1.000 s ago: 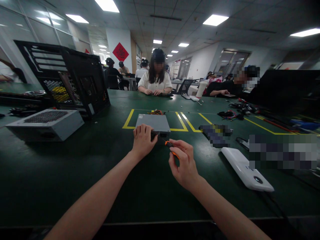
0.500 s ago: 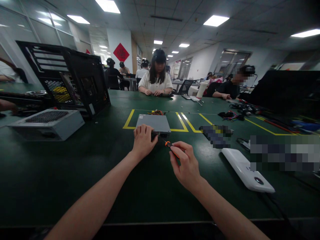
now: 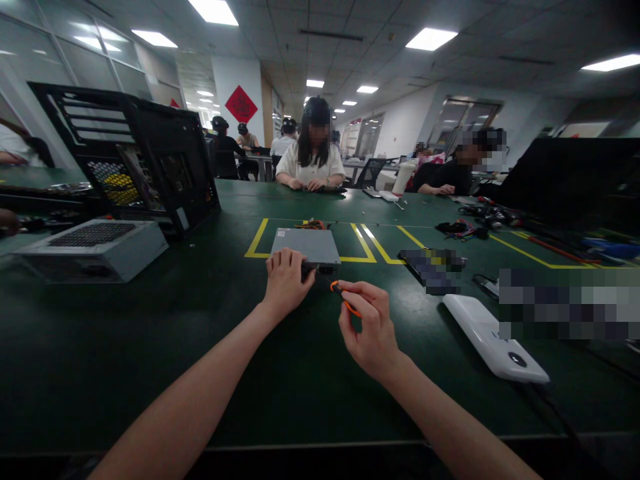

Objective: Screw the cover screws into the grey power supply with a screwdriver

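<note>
A grey metal computer power supply (image 3: 313,245) lies flat on the green table, with coloured cables at its far side. My left hand (image 3: 287,283) is closed over its near left edge, fingers on top and thumb at the near face. Pinched in my right hand (image 3: 370,327) is a screwdriver (image 3: 338,289) with an orange and black handle. Its thin shaft points up and left toward the near face of the power supply. The tip is too small to tell whether it touches a screw.
At the left stand a larger power supply (image 3: 97,250) and an open black computer case (image 3: 135,160). On the right lie a white device (image 3: 495,339), loose cables (image 3: 463,230) and a dark monitor (image 3: 580,187). Across the table sits a person in a white shirt (image 3: 310,163).
My right fingers have shifted slightly around the screwdriver handle, which looks turned. My left hand and the power supply stay in place. The view has moved very slightly.
</note>
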{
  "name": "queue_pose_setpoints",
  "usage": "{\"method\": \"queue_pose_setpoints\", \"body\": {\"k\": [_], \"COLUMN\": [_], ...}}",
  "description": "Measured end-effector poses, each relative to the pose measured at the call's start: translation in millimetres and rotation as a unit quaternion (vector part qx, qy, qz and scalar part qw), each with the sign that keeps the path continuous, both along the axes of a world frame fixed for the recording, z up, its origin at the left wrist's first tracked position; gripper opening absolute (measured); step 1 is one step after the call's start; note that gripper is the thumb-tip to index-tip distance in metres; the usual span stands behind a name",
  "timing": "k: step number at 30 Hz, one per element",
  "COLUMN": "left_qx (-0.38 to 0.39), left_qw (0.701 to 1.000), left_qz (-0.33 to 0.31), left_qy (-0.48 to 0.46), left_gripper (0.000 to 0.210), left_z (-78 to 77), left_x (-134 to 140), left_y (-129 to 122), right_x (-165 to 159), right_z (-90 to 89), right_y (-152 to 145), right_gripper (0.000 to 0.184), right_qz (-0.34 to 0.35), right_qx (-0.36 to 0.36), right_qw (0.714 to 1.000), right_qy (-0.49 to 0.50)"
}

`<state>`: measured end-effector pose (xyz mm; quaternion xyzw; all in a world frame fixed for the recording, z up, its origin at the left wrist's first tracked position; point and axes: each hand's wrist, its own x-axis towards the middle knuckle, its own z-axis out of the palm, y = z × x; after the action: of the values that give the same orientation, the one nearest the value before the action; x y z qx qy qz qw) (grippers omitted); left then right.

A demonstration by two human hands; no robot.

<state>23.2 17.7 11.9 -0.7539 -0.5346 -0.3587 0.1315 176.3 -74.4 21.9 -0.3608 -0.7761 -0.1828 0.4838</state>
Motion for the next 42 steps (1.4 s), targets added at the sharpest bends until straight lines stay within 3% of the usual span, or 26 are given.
{"method": "queue_pose_setpoints", "body": {"k": [4,9,14,29,42], "left_qx": [-0.004,-0.005,0.0,-0.002,-0.003], "left_qw": [1.0,1.0,1.0,1.0,1.0], "left_qz": [-0.003,-0.002,0.0,0.0,-0.004], "left_qy": [0.0,0.0,0.006,-0.001,-0.001], "left_gripper": [0.025,0.026,0.026,0.025,0.026], "left_z": [0.1,0.4,0.4,0.7,0.8], "left_x": [-0.2,0.0,0.1,0.6,0.3], "left_y": [-0.1,-0.2,-0.1,-0.2,-0.7], "right_x": [1.8,2.9,3.2,2.0,1.9], "right_z": [-0.4,-2.0,-0.3,1.8,-0.9], "right_y": [-0.1,0.0,0.1,0.3,0.5], "right_gripper": [0.041,0.048,0.042,0.051,0.038], "right_qz": [-0.041,-0.008,-0.04,0.003,0.026], "right_qx": [-0.029,-0.044,-0.035,-0.015,-0.024], "right_qw": [0.999,0.999,0.999,0.999,0.998], "right_qy": [-0.015,-0.003,0.001,0.028,-0.045]}}
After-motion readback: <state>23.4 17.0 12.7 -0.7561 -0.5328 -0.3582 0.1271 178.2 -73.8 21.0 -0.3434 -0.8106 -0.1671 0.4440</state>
